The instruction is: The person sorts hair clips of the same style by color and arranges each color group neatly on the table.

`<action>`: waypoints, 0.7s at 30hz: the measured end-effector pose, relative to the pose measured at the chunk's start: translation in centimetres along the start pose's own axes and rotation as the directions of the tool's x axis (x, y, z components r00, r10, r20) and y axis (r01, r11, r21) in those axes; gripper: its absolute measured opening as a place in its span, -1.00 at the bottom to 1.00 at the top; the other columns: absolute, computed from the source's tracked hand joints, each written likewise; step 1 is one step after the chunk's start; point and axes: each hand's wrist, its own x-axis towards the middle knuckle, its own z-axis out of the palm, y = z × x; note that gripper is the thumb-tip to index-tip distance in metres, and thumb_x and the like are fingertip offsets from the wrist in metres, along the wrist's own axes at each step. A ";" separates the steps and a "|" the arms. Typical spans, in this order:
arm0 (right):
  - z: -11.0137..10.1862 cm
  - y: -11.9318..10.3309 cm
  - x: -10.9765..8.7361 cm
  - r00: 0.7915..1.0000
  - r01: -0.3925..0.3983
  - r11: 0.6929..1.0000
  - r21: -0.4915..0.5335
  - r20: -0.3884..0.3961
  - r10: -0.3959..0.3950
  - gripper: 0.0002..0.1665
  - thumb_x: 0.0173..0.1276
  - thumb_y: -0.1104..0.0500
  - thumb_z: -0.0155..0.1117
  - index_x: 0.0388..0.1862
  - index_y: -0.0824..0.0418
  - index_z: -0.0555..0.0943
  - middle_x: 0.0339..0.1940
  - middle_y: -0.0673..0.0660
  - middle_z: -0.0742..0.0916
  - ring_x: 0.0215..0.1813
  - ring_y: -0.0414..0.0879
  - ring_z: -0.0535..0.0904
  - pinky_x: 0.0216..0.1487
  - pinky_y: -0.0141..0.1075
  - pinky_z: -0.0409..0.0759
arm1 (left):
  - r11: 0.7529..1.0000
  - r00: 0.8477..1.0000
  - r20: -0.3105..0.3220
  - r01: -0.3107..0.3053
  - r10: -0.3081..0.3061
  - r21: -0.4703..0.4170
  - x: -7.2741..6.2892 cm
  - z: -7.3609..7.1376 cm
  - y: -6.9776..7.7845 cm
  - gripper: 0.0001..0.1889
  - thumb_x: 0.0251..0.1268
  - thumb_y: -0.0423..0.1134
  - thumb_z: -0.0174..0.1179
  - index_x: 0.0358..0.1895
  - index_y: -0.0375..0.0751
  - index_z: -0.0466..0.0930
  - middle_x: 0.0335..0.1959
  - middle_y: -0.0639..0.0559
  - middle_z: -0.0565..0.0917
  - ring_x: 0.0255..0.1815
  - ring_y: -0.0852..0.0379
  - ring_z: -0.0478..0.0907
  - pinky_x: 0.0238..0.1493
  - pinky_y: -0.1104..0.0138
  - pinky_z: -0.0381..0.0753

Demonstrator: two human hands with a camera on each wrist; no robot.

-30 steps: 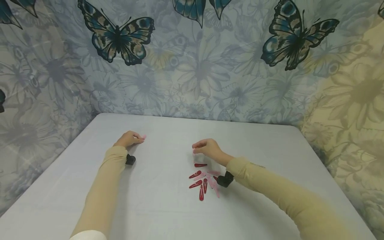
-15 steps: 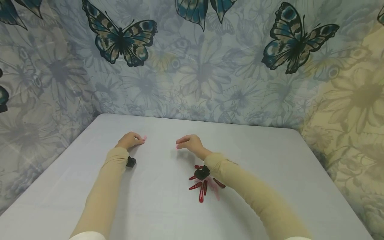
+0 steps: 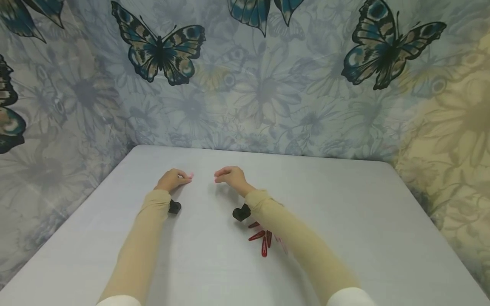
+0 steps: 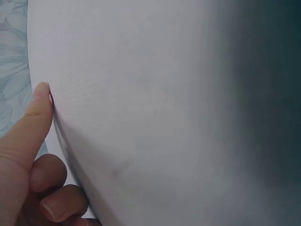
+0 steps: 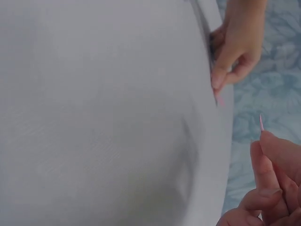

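Near the far left of the table, my left hand [image 3: 172, 180] pinches a pink snap hair clip [image 3: 191, 175] between thumb and fingertip; the right wrist view shows this clip [image 5: 220, 100] low over the tabletop. Facing it from the right, a short gap away, my right hand [image 3: 233, 178] pinches another pink hair clip [image 3: 215, 179], whose thin edge [image 5: 261, 122] sticks out past the thumb. In the left wrist view the thumb [image 4: 33, 122] hides most of the left clip. Red hair clips [image 3: 264, 246] and pink ones [image 3: 282, 245] lie fanned out, partly covered by my right forearm.
A white table [image 3: 206, 263] spreads under both arms. Behind it hangs a wall covering [image 3: 264, 93] with flowers and butterflies. Black wrist cameras [image 3: 241, 212] sit on the inner side of each sleeve.
My right hand has moved left with its pink clip, from above the clip pile to near the left hand. The left hand has kept its place, still pinching its clip.
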 end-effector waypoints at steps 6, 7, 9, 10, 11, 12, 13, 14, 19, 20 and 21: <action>1.3 -0.1 1.2 0.997 0.018 1.000 0.006 -0.070 -0.017 -0.73 0.13 0.29 0.44 -0.14 0.30 0.74 -0.09 0.18 0.80 0.02 0.00 0.70 0.14 -0.26 0.55 | 1.000 1.000 0.014 0.017 -0.017 -0.012 0.2 -0.2 -0.1 -0.73 0.32 -0.12 0.25 -0.23 -0.32 0.65 -0.43 -0.01 0.45 -0.35 0.06 0.32 -0.27 0.30 0.30; 1.5 -0.3 1.3 0.997 0.024 1.000 0.004 -0.074 -0.023 -0.73 0.14 0.30 0.44 -0.14 0.30 0.74 -0.09 0.18 0.80 0.02 0.00 0.70 0.12 -0.27 0.55 | 1.000 1.000 0.013 0.017 -0.016 -0.011 0.2 -0.2 -0.1 -0.72 0.31 -0.11 0.25 -0.23 -0.32 0.66 -0.43 -0.01 0.46 -0.35 0.07 0.32 -0.26 0.30 0.31; 2.0 -0.5 1.6 0.996 0.041 0.999 -0.003 -0.083 -0.041 -0.74 0.13 0.30 0.44 -0.15 0.31 0.74 -0.11 0.20 0.80 0.01 0.01 0.70 0.08 -0.30 0.56 | 1.000 1.000 0.010 0.015 -0.015 -0.012 0.3 -0.3 -0.3 -0.71 0.31 -0.10 0.25 -0.22 -0.32 0.66 -0.39 -0.04 0.51 -0.33 0.06 0.35 -0.23 0.28 0.35; 2.3 -0.6 1.7 0.995 0.047 0.999 -0.010 -0.087 -0.048 -0.74 0.13 0.30 0.44 -0.16 0.31 0.74 -0.12 0.20 0.80 -0.01 0.02 0.70 0.05 -0.31 0.57 | 1.000 1.000 0.009 0.015 -0.015 -0.013 0.3 -0.2 -0.3 -0.71 0.31 -0.10 0.26 -0.22 -0.32 0.66 -0.37 -0.06 0.53 -0.33 0.05 0.36 -0.21 0.26 0.36; 2.6 -0.6 1.9 0.995 0.051 0.999 -0.016 -0.091 -0.052 -0.75 0.14 0.30 0.43 -0.17 0.31 0.74 -0.13 0.20 0.81 -0.02 0.02 0.71 0.00 -0.34 0.56 | 1.000 1.000 0.007 0.017 -0.017 -0.016 0.4 -0.2 -0.4 -0.71 0.31 -0.09 0.26 -0.22 -0.31 0.67 -0.36 -0.07 0.54 -0.32 0.04 0.37 -0.20 0.25 0.37; 2.9 -0.6 2.1 0.994 0.055 0.998 -0.025 -0.095 -0.057 -0.76 0.13 0.29 0.43 -0.17 0.31 0.75 -0.14 0.20 0.81 -0.04 0.02 0.71 -0.05 -0.38 0.55 | 1.000 1.000 0.005 0.022 -0.021 -0.018 0.3 -0.2 -0.4 -0.71 0.31 -0.09 0.26 -0.21 -0.31 0.67 -0.35 -0.07 0.54 -0.31 0.04 0.38 -0.18 0.23 0.38; 3.2 -0.7 2.3 0.993 0.061 0.998 -0.031 -0.098 -0.063 -0.76 0.13 0.30 0.44 -0.18 0.31 0.75 -0.15 0.20 0.81 -0.05 0.03 0.71 -0.08 -0.40 0.54 | 0.999 1.000 0.003 0.027 -0.027 -0.020 0.3 -0.2 -0.4 -0.71 0.31 -0.09 0.26 -0.22 -0.31 0.67 -0.35 -0.07 0.54 -0.31 0.04 0.38 -0.17 0.22 0.38; 3.6 -0.6 2.5 0.992 0.069 0.997 -0.034 -0.103 -0.072 -0.77 0.13 0.30 0.44 -0.19 0.31 0.75 -0.16 0.21 0.81 -0.06 0.03 0.72 -0.12 -0.42 0.54 | 0.999 1.000 0.002 0.030 -0.030 -0.021 0.3 -0.2 -0.4 -0.71 0.31 -0.09 0.26 -0.22 -0.31 0.67 -0.34 -0.09 0.55 -0.31 0.03 0.38 -0.17 0.21 0.39; 5.2 -0.3 3.1 0.988 0.077 0.996 -0.044 -0.131 -0.082 -0.80 0.11 0.32 0.43 -0.24 0.31 0.76 -0.20 0.21 0.81 -0.06 0.02 0.70 -0.08 -0.41 0.52 | 1.000 1.000 -0.015 0.018 -0.018 -0.015 0.3 0.1 -0.6 -0.72 0.30 -0.10 0.26 -0.22 -0.30 0.68 -0.26 -0.16 0.61 -0.31 0.03 0.40 -0.19 0.21 0.40; 5.4 -0.3 3.2 0.987 0.076 0.996 -0.042 -0.142 -0.081 -0.81 0.11 0.32 0.43 -0.26 0.31 0.76 -0.22 0.21 0.82 -0.06 0.01 0.69 -0.07 -0.40 0.53 | 1.000 1.000 -0.018 0.008 -0.009 -0.013 0.3 0.1 -0.7 -0.72 0.30 -0.10 0.26 -0.22 -0.30 0.68 -0.22 -0.19 0.63 -0.31 0.02 0.41 -0.19 0.21 0.40; 5.7 -0.2 3.3 0.986 0.074 0.996 -0.042 -0.149 -0.080 -0.82 0.11 0.32 0.43 -0.27 0.31 0.76 -0.22 0.20 0.82 -0.06 0.00 0.68 -0.05 -0.38 0.53 | 1.000 1.000 -0.022 0.000 -0.001 -0.013 0.3 0.1 -0.6 -0.72 0.30 -0.10 0.26 -0.23 -0.30 0.69 -0.21 -0.20 0.63 -0.30 0.03 0.41 -0.19 0.22 0.40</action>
